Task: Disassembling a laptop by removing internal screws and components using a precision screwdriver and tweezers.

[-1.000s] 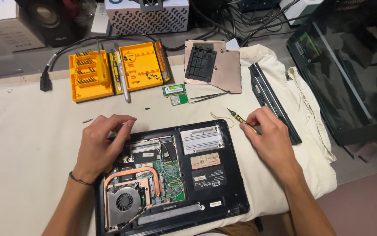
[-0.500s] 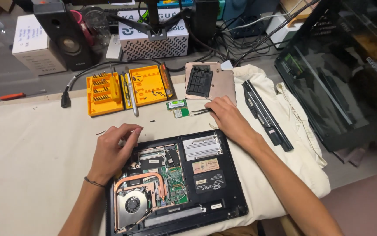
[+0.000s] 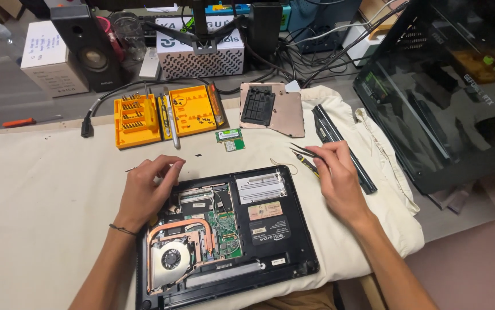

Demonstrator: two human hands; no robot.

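Observation:
An opened black laptop lies bottom-up on a cream cloth, showing its fan, copper heat pipe and green board. My left hand rests with curled fingers on the laptop's far left corner, thumb and forefinger together. My right hand hovers just past the laptop's far right corner. It holds black tweezers and a thin yellow-and-black screwdriver, both pointing left.
Behind the laptop lie two small green cards, an open yellow bit case with loose screws, a removed cover plate and a long black battery. A dark glass computer case stands at the right; a speaker and cables at the back.
My right hand went from the screwdriver position to the tweezers near the green cards and came back holding them. My left hand stayed on the laptop's corner. The view tilted up.

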